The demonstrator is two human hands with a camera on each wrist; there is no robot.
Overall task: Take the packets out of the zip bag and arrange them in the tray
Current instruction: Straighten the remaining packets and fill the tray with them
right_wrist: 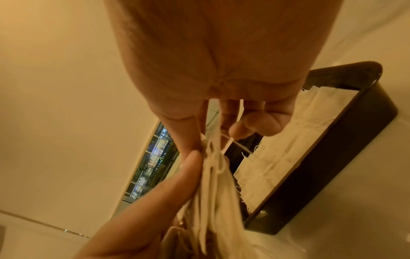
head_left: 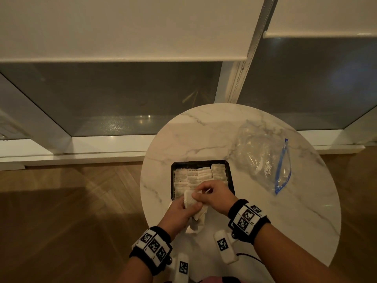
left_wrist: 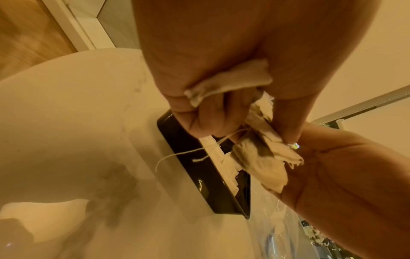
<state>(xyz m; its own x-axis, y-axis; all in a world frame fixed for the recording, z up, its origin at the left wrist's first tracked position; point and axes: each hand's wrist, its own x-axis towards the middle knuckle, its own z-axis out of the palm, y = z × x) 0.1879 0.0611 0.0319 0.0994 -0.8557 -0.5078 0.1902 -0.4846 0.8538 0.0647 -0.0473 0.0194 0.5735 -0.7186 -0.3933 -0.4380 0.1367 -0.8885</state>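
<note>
At the near edge of the round marble desk [head_left: 265, 211], both hands are working a small bunch of packets [head_left: 194, 214] just in front of the black tray [head_left: 202, 162]. The left hand [head_left: 179, 211] is holding the bunch, its grip curled and clamped around the soft paper pouches, while the right hand [head_left: 216, 194] is pinching one packet or its string at the top of the bunch; the right wrist view is showing thumb and fingertips closed on that top edge. The tray is already holding rows of packets lying side by side, filling most of it. The zip bag [head_left: 265, 158] is lying crumpled on the desk well to the right of the tray, looking empty or nearly so.

The risk here is probably the loose strings [left_wrist: 188, 154]: they are trailing and crossing, so pulling one packet free may be dragging a neighbour out with it, or snagging packets already laid in the tray. A thin pouch could also be tearing if tugged against the left hand's hold.
</note>
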